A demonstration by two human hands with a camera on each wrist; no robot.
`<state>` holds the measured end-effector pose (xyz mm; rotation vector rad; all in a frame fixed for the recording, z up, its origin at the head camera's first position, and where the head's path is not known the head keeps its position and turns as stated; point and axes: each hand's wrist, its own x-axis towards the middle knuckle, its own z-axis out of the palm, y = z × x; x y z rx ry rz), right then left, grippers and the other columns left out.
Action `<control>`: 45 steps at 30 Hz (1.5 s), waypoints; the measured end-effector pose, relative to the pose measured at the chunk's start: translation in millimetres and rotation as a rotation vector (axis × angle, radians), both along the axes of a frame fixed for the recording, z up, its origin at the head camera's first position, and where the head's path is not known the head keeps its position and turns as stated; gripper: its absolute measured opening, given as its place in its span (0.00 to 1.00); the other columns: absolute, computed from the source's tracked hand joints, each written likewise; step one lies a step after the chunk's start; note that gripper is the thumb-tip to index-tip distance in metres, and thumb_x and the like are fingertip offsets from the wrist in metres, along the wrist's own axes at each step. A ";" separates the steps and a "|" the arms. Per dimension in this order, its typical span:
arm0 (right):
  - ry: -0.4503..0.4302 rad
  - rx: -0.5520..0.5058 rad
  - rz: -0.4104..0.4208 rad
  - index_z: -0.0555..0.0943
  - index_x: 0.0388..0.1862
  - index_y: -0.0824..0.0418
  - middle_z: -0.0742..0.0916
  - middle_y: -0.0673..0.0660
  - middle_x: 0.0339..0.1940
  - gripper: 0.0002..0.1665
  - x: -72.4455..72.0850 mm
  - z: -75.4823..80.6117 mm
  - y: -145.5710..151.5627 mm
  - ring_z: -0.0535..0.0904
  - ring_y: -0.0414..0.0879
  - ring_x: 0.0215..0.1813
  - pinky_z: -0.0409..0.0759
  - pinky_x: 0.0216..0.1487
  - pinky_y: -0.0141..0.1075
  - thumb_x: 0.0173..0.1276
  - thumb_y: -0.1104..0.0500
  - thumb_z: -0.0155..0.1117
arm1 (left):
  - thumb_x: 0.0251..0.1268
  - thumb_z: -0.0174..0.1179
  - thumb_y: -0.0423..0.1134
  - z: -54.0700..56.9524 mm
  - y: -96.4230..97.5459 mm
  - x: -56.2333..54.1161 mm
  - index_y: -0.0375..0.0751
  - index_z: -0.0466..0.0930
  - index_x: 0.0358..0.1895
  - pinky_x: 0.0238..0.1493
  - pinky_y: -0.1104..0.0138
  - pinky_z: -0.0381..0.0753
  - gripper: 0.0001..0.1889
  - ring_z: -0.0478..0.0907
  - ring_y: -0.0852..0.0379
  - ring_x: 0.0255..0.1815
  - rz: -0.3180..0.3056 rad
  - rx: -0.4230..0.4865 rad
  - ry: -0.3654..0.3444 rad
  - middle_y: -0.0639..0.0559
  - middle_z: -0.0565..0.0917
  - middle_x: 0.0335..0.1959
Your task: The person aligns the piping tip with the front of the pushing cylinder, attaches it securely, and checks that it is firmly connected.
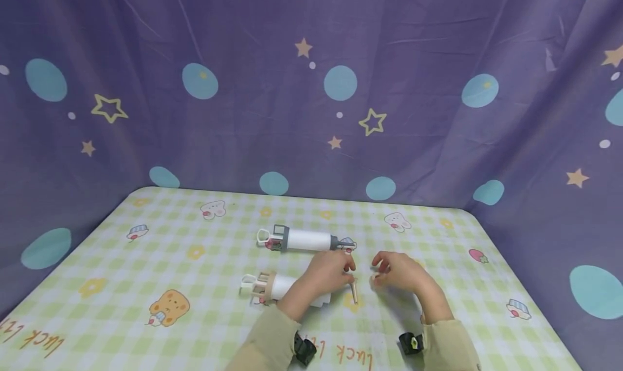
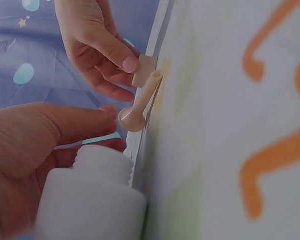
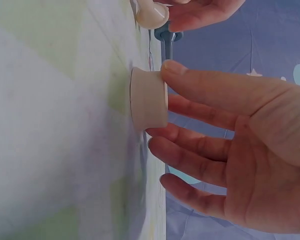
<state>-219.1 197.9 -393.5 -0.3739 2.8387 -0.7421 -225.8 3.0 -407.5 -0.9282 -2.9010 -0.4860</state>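
My left hand point(image 1: 323, 276) is beside a beige nozzle point(image 1: 354, 292) with a rounded end, which lies on the cloth. Thumb and fingers are spread near that rounded end; whether they touch it is hard to tell. Under the left forearm lies a white tube point(image 1: 284, 287) with a beige handle frame point(image 1: 263, 284); its bare threaded neck point(image 2: 105, 162) shows in the left wrist view. My right hand point(image 1: 399, 271) pinches a short beige ring point(image 3: 149, 98) between thumb and fingers, low against the tabletop.
Farther back lies a similar white tube point(image 1: 309, 240) with a grey frame and grey nozzle point(image 1: 343, 243). A green checked cloth point(image 1: 194, 273) covers the table. Behind it hangs a purple curtain point(image 1: 272, 117). Black wrist cameras point(image 1: 305, 350) sit at both cuffs.
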 end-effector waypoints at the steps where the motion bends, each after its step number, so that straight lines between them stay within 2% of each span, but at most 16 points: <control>1: -0.005 0.005 -0.001 0.78 0.39 0.57 0.82 0.53 0.31 0.18 0.1 -0.1 -0.2 0.75 0.42 0.32 0.73 0.35 0.39 0.47 0.59 0.71 | 0.50 0.65 0.49 -0.5 0.5 0.4 0.52 0.83 0.35 0.30 0.73 0.69 0.09 0.74 0.66 0.27 0.006 -0.005 -0.005 0.61 0.80 0.27; 8: -0.029 0.015 -0.021 0.79 0.39 0.56 0.81 0.52 0.31 0.18 1.6 1.1 -0.4 0.74 0.42 0.32 0.73 0.35 0.39 0.47 0.58 0.72 | 0.52 0.64 0.48 -1.5 2.3 1.8 0.52 0.83 0.33 0.26 0.74 0.68 0.08 0.71 0.67 0.23 0.015 -0.017 -0.019 0.63 0.77 0.23; 21: -0.050 0.028 -0.021 0.78 0.36 0.56 0.78 0.51 0.26 0.17 3.1 -1.4 -1.2 0.72 0.42 0.27 0.71 0.32 0.37 0.46 0.58 0.73 | 0.53 0.64 0.48 -3.4 1.7 4.4 0.52 0.81 0.26 0.31 0.73 0.71 0.06 0.73 0.66 0.25 0.014 -0.039 0.006 0.63 0.79 0.22; 29: -0.041 0.043 -0.017 0.78 0.35 0.56 0.78 0.50 0.25 0.20 3.2 -1.4 -2.8 0.71 0.42 0.27 0.70 0.31 0.36 0.43 0.57 0.75 | 0.52 0.64 0.48 -4.4 0.8 3.8 0.53 0.80 0.23 0.30 0.73 0.70 0.06 0.72 0.66 0.24 0.022 -0.043 0.006 0.63 0.77 0.21; 38: -0.038 0.011 0.010 0.80 0.32 0.59 0.77 0.50 0.22 0.12 3.2 1.0 -5.5 0.69 0.42 0.25 0.69 0.30 0.35 0.47 0.61 0.71 | 0.52 0.64 0.45 -2.8 0.8 3.5 0.53 0.80 0.24 0.28 0.73 0.70 0.05 0.72 0.66 0.24 0.033 -0.016 -0.002 0.63 0.77 0.21; 45: 0.014 0.024 0.049 0.81 0.30 0.59 0.76 0.49 0.20 0.09 -0.1 0.7 -5.4 0.68 0.42 0.26 0.68 0.31 0.35 0.47 0.64 0.66 | 0.52 0.63 0.44 0.9 -3.6 3.0 0.54 0.79 0.22 0.28 0.73 0.68 0.05 0.70 0.66 0.23 0.057 0.017 -0.006 0.64 0.76 0.21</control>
